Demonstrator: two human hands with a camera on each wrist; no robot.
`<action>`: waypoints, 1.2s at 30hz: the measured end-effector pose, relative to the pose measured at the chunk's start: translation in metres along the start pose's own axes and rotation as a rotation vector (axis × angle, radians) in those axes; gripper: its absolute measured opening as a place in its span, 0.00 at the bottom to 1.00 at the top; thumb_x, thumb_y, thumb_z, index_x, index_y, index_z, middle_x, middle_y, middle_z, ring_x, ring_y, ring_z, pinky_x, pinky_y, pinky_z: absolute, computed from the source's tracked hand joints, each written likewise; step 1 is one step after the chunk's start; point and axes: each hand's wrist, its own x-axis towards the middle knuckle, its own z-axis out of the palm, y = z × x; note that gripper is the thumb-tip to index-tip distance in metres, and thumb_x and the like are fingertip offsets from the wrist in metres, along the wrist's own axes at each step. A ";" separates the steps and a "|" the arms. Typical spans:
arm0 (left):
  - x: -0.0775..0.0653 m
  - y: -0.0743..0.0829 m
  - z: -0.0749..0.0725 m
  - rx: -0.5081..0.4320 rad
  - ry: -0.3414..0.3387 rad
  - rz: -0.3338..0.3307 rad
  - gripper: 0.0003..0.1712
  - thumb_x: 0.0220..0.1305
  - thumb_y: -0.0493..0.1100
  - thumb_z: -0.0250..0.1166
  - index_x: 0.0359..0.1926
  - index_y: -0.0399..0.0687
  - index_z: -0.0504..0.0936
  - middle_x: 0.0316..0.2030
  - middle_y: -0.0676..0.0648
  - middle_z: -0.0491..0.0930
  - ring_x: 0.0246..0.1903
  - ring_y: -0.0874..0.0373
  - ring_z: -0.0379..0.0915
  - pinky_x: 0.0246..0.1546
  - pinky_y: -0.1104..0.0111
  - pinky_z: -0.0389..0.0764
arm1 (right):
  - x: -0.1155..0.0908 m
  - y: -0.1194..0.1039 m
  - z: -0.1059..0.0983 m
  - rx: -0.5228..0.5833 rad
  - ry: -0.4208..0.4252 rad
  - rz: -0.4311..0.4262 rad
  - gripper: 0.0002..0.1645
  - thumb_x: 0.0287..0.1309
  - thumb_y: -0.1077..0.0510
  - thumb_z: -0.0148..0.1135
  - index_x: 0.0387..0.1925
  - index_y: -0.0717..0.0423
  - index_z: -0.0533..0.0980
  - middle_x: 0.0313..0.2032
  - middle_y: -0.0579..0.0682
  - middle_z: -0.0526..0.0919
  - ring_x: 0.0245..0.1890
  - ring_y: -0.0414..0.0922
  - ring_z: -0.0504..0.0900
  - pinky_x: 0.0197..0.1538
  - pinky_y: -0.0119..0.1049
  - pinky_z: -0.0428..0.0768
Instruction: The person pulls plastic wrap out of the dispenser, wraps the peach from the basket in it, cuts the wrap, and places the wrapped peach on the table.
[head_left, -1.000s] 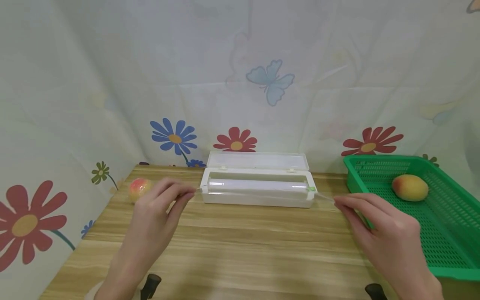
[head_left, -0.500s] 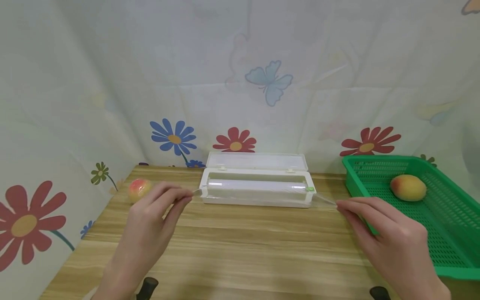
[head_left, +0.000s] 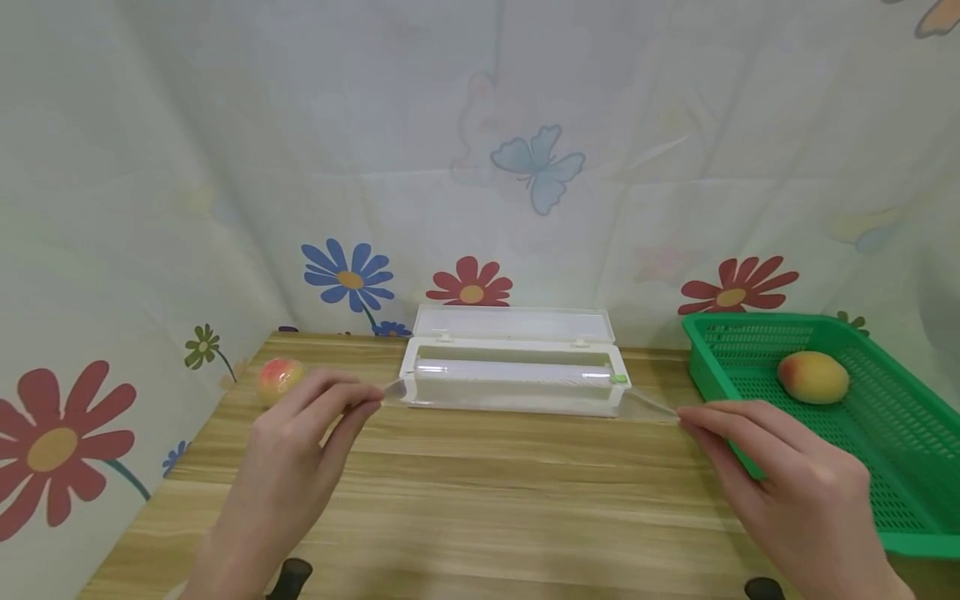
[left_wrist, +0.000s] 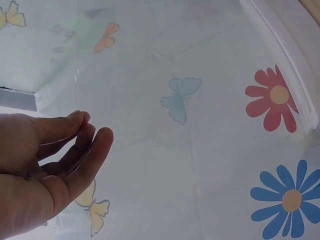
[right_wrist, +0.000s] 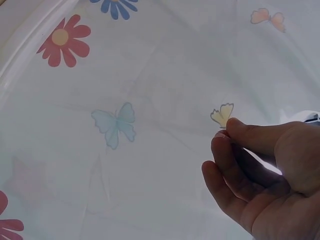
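A white cling film box [head_left: 513, 398] with its lid [head_left: 513, 323] raised stands at the back of the table, a roll [head_left: 513, 372] inside. Clear cling film [head_left: 645, 402] stretches from the box toward me between both hands. Thumb and fingertips of my left hand [head_left: 300, 450] pinch its left corner; those of my right hand [head_left: 787, 467] pinch the right one. In the left wrist view the left hand [left_wrist: 60, 165] has thumb and index together, other fingers loosely bent. The right wrist view shows the right hand [right_wrist: 260, 170] in a similar pinch.
Behind my left hand, a red and yellow peach-like fruit [head_left: 279, 379] with a shiny surface sits on the wooden table [head_left: 525, 517]. A green plastic basket [head_left: 712, 367] at the right holds a yellow-red mango [head_left: 813, 377]. A flowered curtain [head_left: 420, 100] hangs behind the table.
Both hands have drawn slightly toward me and a little apart, pulling more film out over the front of the box. The box and fruit stay put.
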 end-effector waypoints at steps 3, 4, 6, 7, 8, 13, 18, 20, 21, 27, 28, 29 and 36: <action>-0.001 0.002 -0.001 0.000 -0.009 -0.002 0.16 0.53 0.24 0.75 0.39 0.44 0.88 0.39 0.54 0.82 0.37 0.65 0.79 0.42 0.83 0.77 | -0.001 0.000 -0.003 -0.011 -0.019 0.010 0.35 0.76 0.34 0.48 0.37 0.55 0.89 0.33 0.44 0.87 0.37 0.30 0.80 0.45 0.13 0.70; -0.001 0.003 -0.002 -0.001 -0.012 -0.005 0.16 0.53 0.24 0.75 0.39 0.44 0.88 0.39 0.55 0.82 0.37 0.65 0.79 0.42 0.83 0.77 | -0.002 -0.001 -0.004 -0.016 -0.034 0.016 0.35 0.76 0.34 0.48 0.37 0.55 0.89 0.33 0.44 0.87 0.37 0.30 0.79 0.44 0.13 0.71; -0.002 0.004 -0.003 -0.001 -0.017 -0.004 0.16 0.53 0.24 0.75 0.40 0.45 0.88 0.40 0.56 0.82 0.37 0.65 0.79 0.43 0.83 0.77 | -0.002 -0.002 -0.007 -0.025 -0.070 0.032 0.37 0.76 0.32 0.46 0.37 0.55 0.89 0.34 0.44 0.87 0.38 0.28 0.79 0.43 0.13 0.72; -0.002 0.004 -0.004 -0.002 -0.020 -0.003 0.17 0.53 0.24 0.75 0.40 0.45 0.88 0.40 0.56 0.81 0.37 0.65 0.79 0.44 0.83 0.77 | -0.003 -0.003 -0.009 -0.029 -0.092 0.044 0.38 0.76 0.32 0.46 0.38 0.55 0.89 0.34 0.44 0.87 0.40 0.27 0.78 0.43 0.13 0.72; -0.002 0.005 -0.005 -0.003 -0.024 -0.004 0.17 0.53 0.24 0.75 0.40 0.46 0.88 0.40 0.57 0.81 0.38 0.65 0.78 0.44 0.83 0.77 | -0.004 -0.003 -0.010 -0.029 -0.095 0.046 0.38 0.76 0.31 0.45 0.38 0.55 0.89 0.34 0.44 0.87 0.40 0.26 0.78 0.43 0.13 0.72; -0.004 0.008 -0.009 -0.014 -0.044 0.000 0.18 0.53 0.24 0.76 0.40 0.47 0.88 0.40 0.58 0.81 0.38 0.66 0.78 0.45 0.83 0.77 | -0.005 -0.004 -0.013 -0.033 -0.120 0.058 0.39 0.75 0.29 0.43 0.37 0.52 0.89 0.35 0.41 0.87 0.39 0.26 0.79 0.48 0.12 0.71; -0.006 0.010 -0.013 -0.011 -0.070 0.012 0.19 0.50 0.23 0.77 0.39 0.48 0.87 0.39 0.59 0.80 0.36 0.66 0.77 0.42 0.82 0.78 | -0.006 -0.004 -0.018 -0.019 -0.147 0.039 0.38 0.74 0.29 0.44 0.36 0.50 0.88 0.35 0.38 0.86 0.37 0.24 0.79 0.43 0.13 0.74; -0.007 0.011 -0.015 -0.005 -0.092 0.002 0.20 0.49 0.23 0.77 0.39 0.49 0.87 0.38 0.60 0.79 0.35 0.67 0.76 0.41 0.83 0.77 | -0.006 -0.004 -0.021 -0.008 -0.165 0.028 0.38 0.74 0.29 0.44 0.36 0.50 0.88 0.35 0.37 0.86 0.37 0.23 0.79 0.40 0.14 0.74; -0.007 0.012 -0.016 -0.005 -0.108 -0.002 0.20 0.49 0.23 0.77 0.39 0.49 0.87 0.38 0.60 0.79 0.35 0.67 0.76 0.41 0.83 0.77 | -0.006 -0.004 -0.022 -0.004 -0.179 0.030 0.38 0.74 0.29 0.44 0.36 0.50 0.88 0.35 0.36 0.86 0.37 0.22 0.78 0.40 0.14 0.74; -0.007 0.012 -0.021 -0.023 -0.207 -0.008 0.20 0.51 0.25 0.77 0.39 0.54 0.87 0.37 0.62 0.79 0.33 0.69 0.74 0.36 0.83 0.77 | -0.006 -0.003 -0.027 0.011 -0.269 0.014 0.39 0.75 0.28 0.41 0.35 0.49 0.87 0.35 0.32 0.84 0.36 0.20 0.76 0.39 0.15 0.76; -0.007 0.011 -0.021 -0.027 -0.217 -0.004 0.20 0.52 0.26 0.77 0.38 0.55 0.87 0.37 0.63 0.79 0.33 0.70 0.74 0.35 0.82 0.77 | -0.006 -0.002 -0.027 0.013 -0.278 0.009 0.39 0.75 0.28 0.40 0.35 0.48 0.87 0.35 0.32 0.84 0.36 0.21 0.77 0.39 0.15 0.76; -0.007 0.011 -0.022 -0.032 -0.227 -0.005 0.20 0.52 0.26 0.77 0.38 0.55 0.87 0.37 0.63 0.79 0.33 0.70 0.74 0.35 0.82 0.77 | -0.007 -0.001 -0.027 0.014 -0.288 0.007 0.39 0.74 0.27 0.39 0.35 0.48 0.87 0.35 0.32 0.84 0.35 0.22 0.77 0.39 0.15 0.76; -0.011 0.008 -0.024 -0.066 -0.311 -0.022 0.18 0.56 0.29 0.76 0.38 0.59 0.86 0.36 0.66 0.78 0.33 0.71 0.74 0.33 0.78 0.80 | -0.014 0.006 -0.025 0.050 -0.347 -0.001 0.36 0.73 0.27 0.38 0.37 0.42 0.86 0.37 0.31 0.83 0.32 0.27 0.78 0.38 0.15 0.76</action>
